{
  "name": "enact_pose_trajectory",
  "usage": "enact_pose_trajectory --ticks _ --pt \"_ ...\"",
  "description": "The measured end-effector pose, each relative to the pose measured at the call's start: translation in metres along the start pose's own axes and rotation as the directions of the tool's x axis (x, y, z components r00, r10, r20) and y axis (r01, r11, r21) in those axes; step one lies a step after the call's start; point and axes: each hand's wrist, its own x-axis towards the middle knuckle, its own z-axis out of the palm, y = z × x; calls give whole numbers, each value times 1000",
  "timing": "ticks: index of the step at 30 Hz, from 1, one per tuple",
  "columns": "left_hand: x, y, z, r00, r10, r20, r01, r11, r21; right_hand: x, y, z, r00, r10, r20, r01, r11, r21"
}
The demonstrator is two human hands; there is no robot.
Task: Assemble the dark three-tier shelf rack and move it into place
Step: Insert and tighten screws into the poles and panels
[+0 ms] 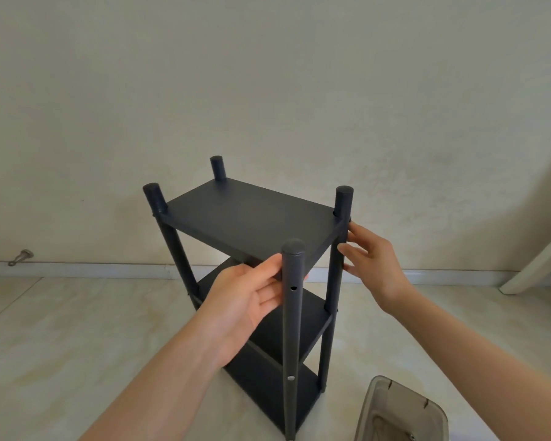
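Left hand [248, 303] holds the rack [252, 218] by its top shelf; right hand [372, 259] rests on a post.

Standing upright on the pale floor [77, 345] close to the wall [268, 90], the dark rack has all three shelves in place. Thumb on top and fingers curled under, the left hand clasps the top shelf's near corner, just beside the near post [291, 329]. On the right post [336, 281], the right hand lies fairly flat, only its fingertips touching. A clear bin [379, 405] sits near right on the floor.
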Motion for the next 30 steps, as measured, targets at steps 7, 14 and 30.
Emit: enact_pose_trajectory --ticks 7,14,30 --pt "-2 -14 9 1000 3 -20 -2 999 35 13 3 -2 999 14 -42 -11 998 62" --pt "7 -23 17 994 42 -98 -37 998 55 22 10 3 997 47 -56 -45 998 38" --pt "14 -26 12 996 63 61 -55 991 -120 -58 -48 -8 961 -277 12 274 945 -177"
